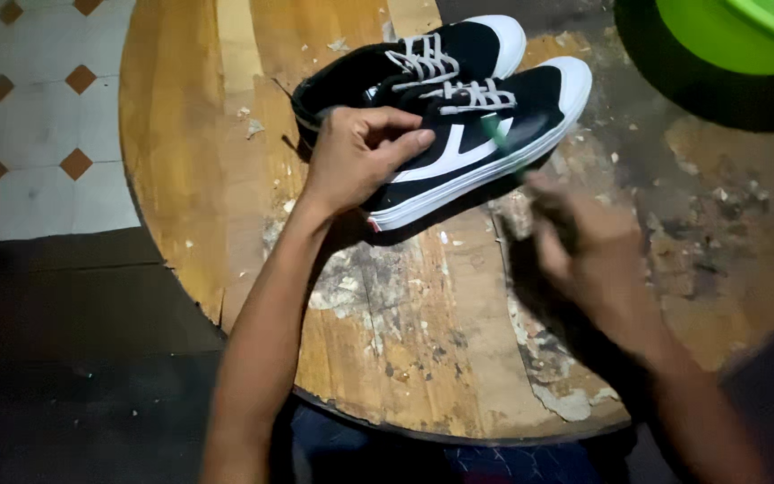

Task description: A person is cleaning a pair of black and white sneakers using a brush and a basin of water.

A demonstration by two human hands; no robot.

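Black canvas sneakers with white toe caps, white laces and a white side stripe lie as a pair on a round, worn wooden surface point(226, 197), toes pointing up and to the right. The near sneaker point(485, 143) rests on its sole at the middle of the surface; the far sneaker point(423, 58) lies touching it just behind.

The left hand point(356, 157) curls over the heel end of the near sneaker, fingers bent and thumb pressed in, gripping the collar to steady it. The right hand point(584, 246) is blurred with motion just beside the shoe's outer edge; whether it is closed around something cannot be told. A small green smear point(494, 130) shows against the shoe's side, too blurred to identify.

For working along the side, a firm hold at the heel seems wise, so the shoe does not slide on the flaking surface. A green basin point(736, 31) sits at the upper right.
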